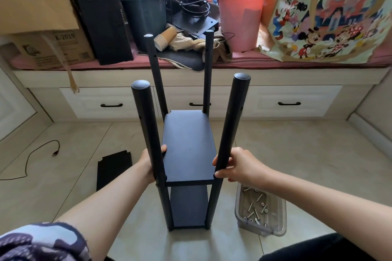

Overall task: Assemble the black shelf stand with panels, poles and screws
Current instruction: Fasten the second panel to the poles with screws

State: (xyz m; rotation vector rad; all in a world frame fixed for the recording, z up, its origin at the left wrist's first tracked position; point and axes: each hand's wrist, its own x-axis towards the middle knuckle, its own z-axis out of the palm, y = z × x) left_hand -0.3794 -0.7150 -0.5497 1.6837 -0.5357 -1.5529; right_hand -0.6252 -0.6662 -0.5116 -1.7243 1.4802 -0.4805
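Observation:
The black shelf stand stands upright on the tiled floor, with two panels fitted between several poles. The upper panel (188, 146) sits about halfway up; the lower panel (188, 205) is near the floor. My left hand (149, 164) grips the near left pole (148, 133) at the upper panel's level. My right hand (235, 165) grips the near right pole (230, 125) at the same height. The far left pole (156, 74) and far right pole (207, 72) rise free behind. A loose black panel (113, 169) lies on the floor to the left. Screws (257, 207) lie in a clear plastic tray.
The clear plastic tray (282, 216) rests on the floor at my right. A black cable (36, 157) trails across the tiles at left. Behind stands a drawer bench (297, 95) loaded with a cardboard box (38, 15), a computer tower, a pink bin (239, 19) and a printed bag.

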